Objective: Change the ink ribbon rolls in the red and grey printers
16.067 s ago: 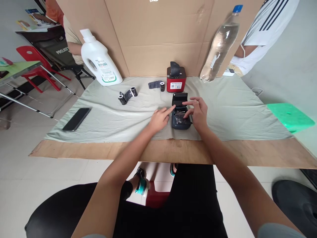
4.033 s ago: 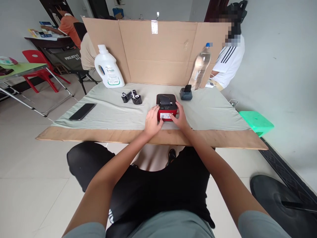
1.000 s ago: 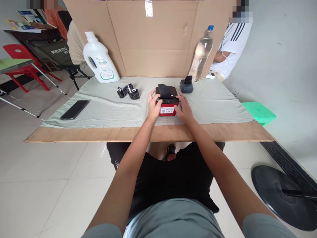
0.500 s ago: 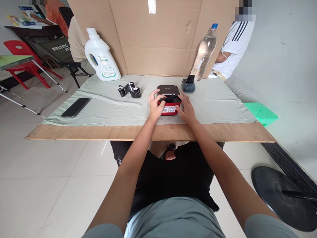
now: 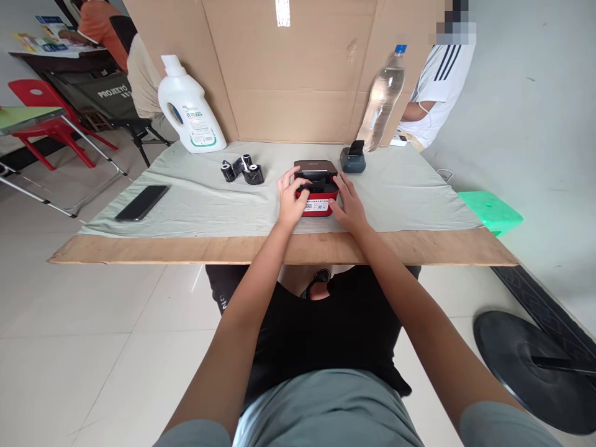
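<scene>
A small red and black machine (image 5: pixel 316 207), which looks like a label printer, sits on the cloth near the table's front edge. A white sticker with print covers its front. Its dark lid (image 5: pixel 316 166) stands raised at the back, and black parts show in the opening. My left hand (image 5: pixel 291 202) grips the left side, fingers reaching over the rim into the opening; whether they pinch an inner part I cannot tell. My right hand (image 5: pixel 348 202) holds the right side, thumb near the front corner and fingers along the rim.
Black ribbon rolls (image 5: pixel 243 169) and a phone (image 5: pixel 142 203) lie to the left. Behind stand a white detergent jug (image 5: pixel 193 112), a clear water bottle (image 5: pixel 382 102) and a small dark device (image 5: pixel 352 159). A cardboard panel (image 5: pixel 293 74) closes the back; people sit beyond it.
The machine's lid has changed its tilt: less of its top face shows and a shiny edge appears beneath it. Both hands keep nearly the same place; the whole view shifts slightly.
</scene>
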Demonstrator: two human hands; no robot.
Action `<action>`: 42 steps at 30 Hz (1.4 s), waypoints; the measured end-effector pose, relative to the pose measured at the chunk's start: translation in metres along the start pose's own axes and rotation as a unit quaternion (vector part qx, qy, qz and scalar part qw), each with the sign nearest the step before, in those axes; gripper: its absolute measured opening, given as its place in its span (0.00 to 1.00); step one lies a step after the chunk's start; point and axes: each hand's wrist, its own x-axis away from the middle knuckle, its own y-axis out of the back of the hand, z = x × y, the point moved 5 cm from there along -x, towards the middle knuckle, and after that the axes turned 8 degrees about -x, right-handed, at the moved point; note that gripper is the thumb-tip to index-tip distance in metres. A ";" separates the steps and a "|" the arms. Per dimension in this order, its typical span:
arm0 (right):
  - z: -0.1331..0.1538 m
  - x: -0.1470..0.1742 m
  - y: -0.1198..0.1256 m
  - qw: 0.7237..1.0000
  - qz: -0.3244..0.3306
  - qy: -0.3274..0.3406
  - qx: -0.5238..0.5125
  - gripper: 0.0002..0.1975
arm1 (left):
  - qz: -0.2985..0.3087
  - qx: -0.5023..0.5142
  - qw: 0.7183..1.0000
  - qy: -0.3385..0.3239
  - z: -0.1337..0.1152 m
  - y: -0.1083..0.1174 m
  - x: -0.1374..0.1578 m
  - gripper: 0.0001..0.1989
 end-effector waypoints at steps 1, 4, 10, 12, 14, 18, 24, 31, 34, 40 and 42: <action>-0.001 0.000 0.000 1.000 0.001 0.002 -0.002 0.34 | 0.001 -0.001 1.000 -0.004 0.000 0.000 0.000 0.11; -0.003 -0.001 -0.001 1.000 0.000 0.008 -0.009 0.34 | 0.008 -0.008 1.000 -0.020 0.002 -0.002 -0.002 0.13; -0.005 -0.001 -0.002 1.000 0.002 0.009 -0.024 0.35 | 0.017 -0.012 0.999 -0.043 0.003 -0.004 -0.008 0.17; -0.004 -0.001 -0.002 1.000 0.002 0.011 -0.028 0.35 | 0.022 -0.001 0.999 -0.048 0.002 -0.003 -0.010 0.18; -0.003 -0.001 -0.002 1.000 0.002 0.008 -0.027 0.35 | 0.029 0.012 0.998 -0.053 0.000 -0.001 -0.012 0.19; -0.003 -0.002 -0.002 1.000 0.006 0.002 -0.020 0.35 | 0.037 0.042 0.997 -0.061 -0.001 0.001 -0.018 0.22; -0.003 -0.002 -0.002 1.000 0.013 0.001 -0.028 0.34 | 0.085 0.071 0.990 -0.087 -0.001 -0.001 -0.025 0.27; -0.004 -0.003 -0.002 0.999 0.012 0.010 -0.042 0.34 | 0.085 0.069 0.990 -0.085 -0.002 -0.002 -0.023 0.16; -0.004 -0.003 -0.003 0.999 0.010 0.006 -0.046 0.34 | 0.076 0.063 0.991 -0.086 -0.002 -0.001 -0.021 0.14; 0.002 -0.004 0.005 0.994 -0.032 -0.006 -0.105 0.30 | 0.040 0.028 0.995 -0.086 -0.010 0.010 -0.014 0.10; 0.005 -0.014 0.014 0.990 -0.071 -0.017 -0.117 0.26 | 0.038 0.025 0.995 -0.089 -0.016 0.015 -0.012 0.11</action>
